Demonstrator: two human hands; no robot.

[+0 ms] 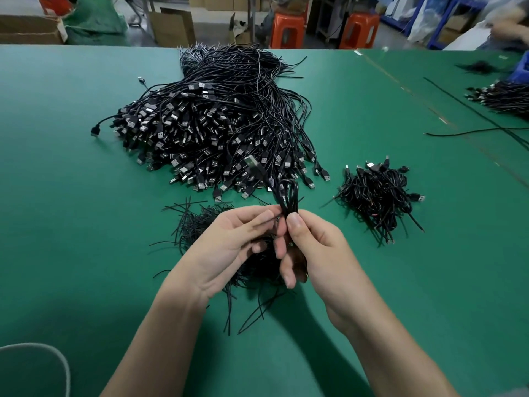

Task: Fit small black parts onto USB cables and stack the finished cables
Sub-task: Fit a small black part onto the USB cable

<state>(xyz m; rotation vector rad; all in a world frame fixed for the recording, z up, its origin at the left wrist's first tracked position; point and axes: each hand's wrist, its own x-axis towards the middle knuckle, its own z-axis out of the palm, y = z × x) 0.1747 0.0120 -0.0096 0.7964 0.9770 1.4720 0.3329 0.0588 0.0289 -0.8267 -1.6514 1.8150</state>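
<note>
Both hands meet above the green table (pixel 71 224) around one folded black USB cable (pixel 289 196). My right hand (pixel 312 250) grips the folded bundle, thumb on top, with the loop sticking up and its USB plug (pixel 252 163) pointing away. My left hand (pixel 229 247) pinches a thin black tie (pixel 267 220) against the bundle. Under my hands lies a heap of thin black ties (pixel 200 224). A big pile of loose USB cables (pixel 217 130) fills the table behind. At the right sits a small stack of bundled cables (pixel 378 196).
A second cable pile (pixel 503 98) and a blue bin (pixel 521 67) lie at the far right, where another person's arm (pixel 509 27) shows. Two loose black wires (pixel 472 130) cross the table there. A grey cord (pixel 51 356) curves at the bottom left. Orange stools (pixel 286 30) and cartons stand beyond the table.
</note>
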